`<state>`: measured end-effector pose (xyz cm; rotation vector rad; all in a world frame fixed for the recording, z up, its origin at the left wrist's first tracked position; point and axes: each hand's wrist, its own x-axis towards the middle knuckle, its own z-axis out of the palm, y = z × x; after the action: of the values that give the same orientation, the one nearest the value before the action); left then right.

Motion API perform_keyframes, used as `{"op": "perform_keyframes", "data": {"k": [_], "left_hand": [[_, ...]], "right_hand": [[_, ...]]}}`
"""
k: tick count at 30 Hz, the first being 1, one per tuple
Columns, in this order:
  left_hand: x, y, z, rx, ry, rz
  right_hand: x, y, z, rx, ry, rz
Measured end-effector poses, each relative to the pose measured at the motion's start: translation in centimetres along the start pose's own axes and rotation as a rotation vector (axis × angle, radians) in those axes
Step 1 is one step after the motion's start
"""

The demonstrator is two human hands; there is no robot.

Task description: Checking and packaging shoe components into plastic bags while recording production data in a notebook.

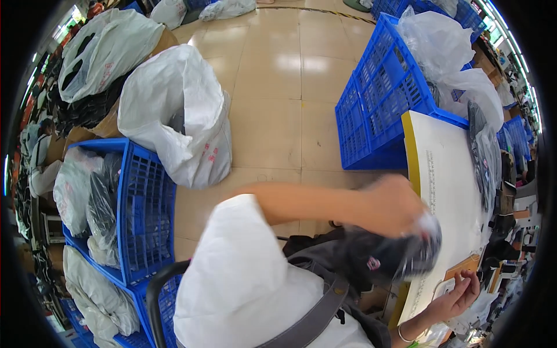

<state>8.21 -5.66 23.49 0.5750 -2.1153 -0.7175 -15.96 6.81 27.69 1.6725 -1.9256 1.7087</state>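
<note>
Blurred by motion, my left hand [397, 204] reaches across my body to the right with its fingers closed at a dark garment in a clear plastic bag [374, 255]. A small pink mark shows on the dark cloth, and the shiny plastic spreads over the table's near edge. My right hand [459, 297], a bracelet at its wrist, is raised over the white worktable [449, 156] with fingers loosely bent. Nothing shows between them. Close to the right hand lie a brown board [462, 267] and a small white item partly hidden by it.
The worktable has a yellow edge and a printed scale. Beyond it stands a blue crate [371, 98] piled with plastic bags [438, 43]. To my left are a white woven sack [174, 116] and another blue crate [145, 209] of bagged goods. A dark curved armrest [155, 296] stands beside me.
</note>
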Motion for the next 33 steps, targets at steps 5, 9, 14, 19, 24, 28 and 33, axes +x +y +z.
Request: {"op": "perform_keyframes", "data": {"k": [5,9,14,19,24,28,33], "left_hand": [[-7.9,0.5,-18.3,0.255,0.496,-0.942],[-16.9,-0.6,-26.4,1.126,1.037,-0.567],[-24.7,-4.2,-31.6,1.42,1.228,-1.008],[-31.6,-8.9,-35.7,1.222,1.713,-0.991],[-38.7,-14.5,-39.0,1.139,1.922,-1.139],[-39.0,-16.5,-41.7,1.307,1.887,-1.003],[-43.1,-19.7,-45.9,1.411,1.93,-0.807]], "right_hand": [[-0.6,2.9,-0.1,0.048,-0.152,0.104],[-1.2,2.8,2.8,0.102,-0.281,0.25],[-1.4,2.5,6.2,0.166,-0.525,0.311],[-1.5,1.2,8.4,0.123,-0.653,0.389],[-1.7,0.1,11.1,0.117,-0.72,0.465],[-1.1,-1.1,12.6,0.103,-0.759,0.492],[-1.7,-2.5,13.5,0.011,-0.78,0.491]]}}
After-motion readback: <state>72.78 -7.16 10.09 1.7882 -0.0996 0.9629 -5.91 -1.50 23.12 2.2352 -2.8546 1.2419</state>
